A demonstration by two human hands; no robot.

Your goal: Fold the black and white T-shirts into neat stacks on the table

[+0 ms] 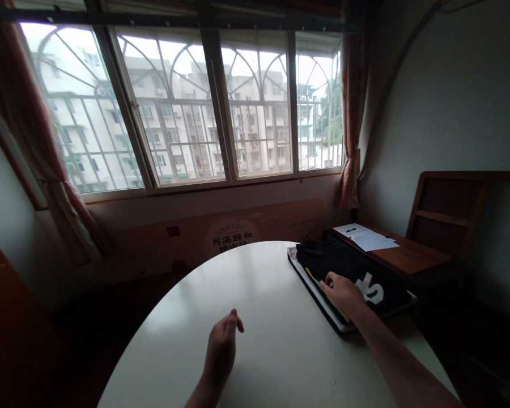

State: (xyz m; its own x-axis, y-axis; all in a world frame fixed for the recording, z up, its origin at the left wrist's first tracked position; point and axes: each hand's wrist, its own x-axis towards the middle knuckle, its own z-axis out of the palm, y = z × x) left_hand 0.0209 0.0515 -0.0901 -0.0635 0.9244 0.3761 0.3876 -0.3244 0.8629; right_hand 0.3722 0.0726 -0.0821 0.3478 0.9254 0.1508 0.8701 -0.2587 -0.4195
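My right hand (343, 294) rests at the left edge of a folded black cloth (338, 258) with white lettering. Its fingers are curled together, and what they hold, if anything, is hidden. Under the cloth is a flat, dark-edged stack (323, 310) with white layers, and a thin yellow strip (309, 274) shows along its near left side. Over the middle of the round white table (263, 362), my left hand (221, 343) is loosely closed, thumb uppermost, apart from the cloth and stack. Nothing shows in it.
Beyond the table's right edge stands a brown wooden desk (420, 256) with white papers (372, 238) and a dark pen (352, 230). A wooden-framed panel (448, 198) rises behind it. A printed cardboard box (195, 232) lies below the barred windows.
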